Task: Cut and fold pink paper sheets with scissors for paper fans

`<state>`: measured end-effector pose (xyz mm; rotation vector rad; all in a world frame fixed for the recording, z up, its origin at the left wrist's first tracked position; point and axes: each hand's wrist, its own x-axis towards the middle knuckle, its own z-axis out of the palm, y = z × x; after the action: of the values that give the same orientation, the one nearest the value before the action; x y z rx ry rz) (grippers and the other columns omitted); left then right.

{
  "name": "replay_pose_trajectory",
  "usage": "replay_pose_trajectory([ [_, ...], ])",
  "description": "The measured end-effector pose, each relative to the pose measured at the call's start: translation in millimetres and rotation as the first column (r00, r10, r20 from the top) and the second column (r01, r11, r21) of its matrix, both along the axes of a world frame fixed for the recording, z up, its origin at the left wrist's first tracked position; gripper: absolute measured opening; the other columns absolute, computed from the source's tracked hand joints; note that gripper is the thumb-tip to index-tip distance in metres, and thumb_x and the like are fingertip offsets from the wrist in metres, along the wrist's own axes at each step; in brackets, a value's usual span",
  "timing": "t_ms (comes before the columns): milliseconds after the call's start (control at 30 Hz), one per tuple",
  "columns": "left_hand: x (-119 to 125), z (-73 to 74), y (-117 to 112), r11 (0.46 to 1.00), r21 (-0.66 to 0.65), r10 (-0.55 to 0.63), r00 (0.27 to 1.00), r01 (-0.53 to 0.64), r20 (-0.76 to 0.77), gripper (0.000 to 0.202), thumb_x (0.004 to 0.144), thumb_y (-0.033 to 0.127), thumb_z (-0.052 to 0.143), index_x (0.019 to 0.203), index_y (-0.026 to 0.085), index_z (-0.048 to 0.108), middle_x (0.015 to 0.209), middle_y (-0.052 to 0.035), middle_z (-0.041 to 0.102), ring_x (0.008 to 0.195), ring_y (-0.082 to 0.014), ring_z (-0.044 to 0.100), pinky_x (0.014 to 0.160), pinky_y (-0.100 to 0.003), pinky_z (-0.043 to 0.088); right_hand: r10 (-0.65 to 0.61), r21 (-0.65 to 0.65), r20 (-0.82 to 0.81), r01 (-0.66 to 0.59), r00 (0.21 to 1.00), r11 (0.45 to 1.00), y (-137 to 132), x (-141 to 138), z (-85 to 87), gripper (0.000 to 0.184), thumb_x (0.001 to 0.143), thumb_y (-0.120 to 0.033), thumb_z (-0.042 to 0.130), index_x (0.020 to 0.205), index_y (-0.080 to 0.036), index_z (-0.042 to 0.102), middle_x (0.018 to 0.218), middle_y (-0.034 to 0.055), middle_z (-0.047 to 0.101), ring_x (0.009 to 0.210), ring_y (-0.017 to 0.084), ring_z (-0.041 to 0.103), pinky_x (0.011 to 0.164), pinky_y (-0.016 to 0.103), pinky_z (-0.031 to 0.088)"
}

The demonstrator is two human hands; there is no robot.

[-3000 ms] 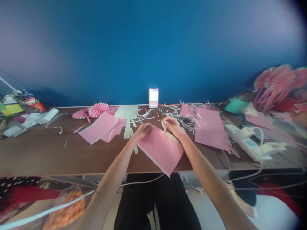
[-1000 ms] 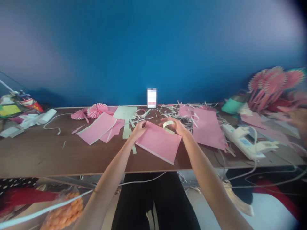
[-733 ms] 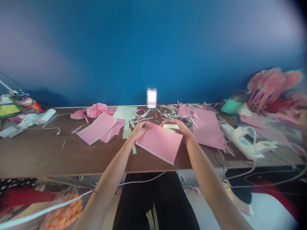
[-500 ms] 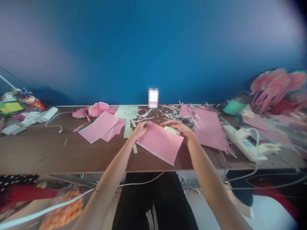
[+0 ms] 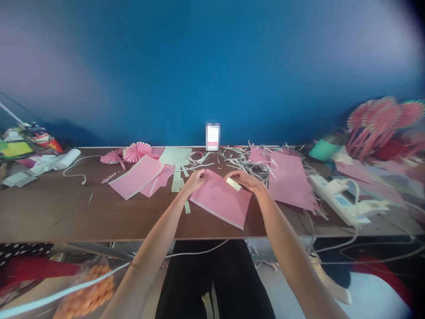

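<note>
A sheet of pink paper [image 5: 221,199] lies at a slant on the table in front of me, with a pale strip along its lower edge. My left hand [image 5: 197,178] is closed on the sheet's upper left corner, thumb and fingers pinched together. At its upper right, my right hand [image 5: 247,180] curls around a short, pale cream piece [image 5: 234,184], possibly a tape roll seen edge-on. The cream piece rests over the sheet's top edge. The right fingertips are partly hidden behind it.
Pink sheets [image 5: 136,176] and folded paper fans [image 5: 137,152] lie left. A phone [image 5: 213,137] stands against the wall. White paper strips [image 5: 232,156] litter the back. To the right are another pink sheet [image 5: 290,181], a power strip [image 5: 335,199] with cables and a green cup [image 5: 323,148].
My right hand and the cream piece have shifted slightly left and turned, so the piece now points more downward. The pink sheet's right corner has moved a little. My left hand stays at its corner.
</note>
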<state>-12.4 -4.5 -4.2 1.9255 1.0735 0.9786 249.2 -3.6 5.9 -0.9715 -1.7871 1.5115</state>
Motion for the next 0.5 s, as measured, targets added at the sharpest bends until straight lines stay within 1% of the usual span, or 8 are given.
replay_pose_trajectory([
  [200,0.9,-0.8,-0.5,1.000,-0.009,-0.014,1.000,0.014,-0.009,0.033,0.085,0.045,0.049,0.075,0.015,0.059,0.067,-0.0002,0.054,0.059,-0.0117,0.045,0.054,-0.023,0.033,-0.067,0.132,0.127,0.050,0.990,0.990,-1.0,-10.7,0.3,0.028,0.071,-0.040,0.068,0.090,-0.019,0.072,0.087,0.0038,0.068,0.077,0.017,0.059,0.068,0.027,0.045],
  [267,1.1,-1.0,-0.6,1.000,-0.007,-0.007,1.000,0.007,-0.013,0.034,0.084,0.045,0.049,0.074,0.015,0.059,0.066,-0.0003,0.054,0.059,-0.0119,0.046,0.054,-0.024,0.033,-0.078,0.165,0.153,0.052,0.985,0.985,-0.6,-13.5,0.3,0.028,0.071,-0.041,0.067,0.088,-0.018,0.071,0.083,0.0032,0.067,0.073,0.016,0.057,0.065,0.026,0.044],
  [400,1.8,-0.8,-1.5,1.000,-0.008,0.011,1.000,-0.011,-0.023,0.033,0.084,0.045,0.051,0.071,0.015,0.058,0.063,0.0006,0.052,0.056,-0.0114,0.045,0.053,-0.024,0.032,-0.066,0.195,0.171,0.032,0.983,0.980,-0.7,-17.1,1.2,0.028,0.072,-0.040,0.067,0.087,-0.017,0.070,0.079,0.0026,0.066,0.068,0.014,0.056,0.062,0.025,0.041],
  [500,3.0,1.5,-3.4,0.999,-0.024,0.030,0.999,-0.030,-0.016,0.030,0.081,0.044,0.056,0.074,0.015,0.059,0.066,0.0006,0.055,0.060,-0.0126,0.049,0.056,-0.024,0.036,-0.074,0.206,0.150,0.043,0.986,0.978,-1.4,-19.4,0.6,0.025,0.073,-0.037,0.067,0.086,-0.017,0.068,0.081,0.0028,0.067,0.070,0.015,0.058,0.063,0.025,0.042],
])
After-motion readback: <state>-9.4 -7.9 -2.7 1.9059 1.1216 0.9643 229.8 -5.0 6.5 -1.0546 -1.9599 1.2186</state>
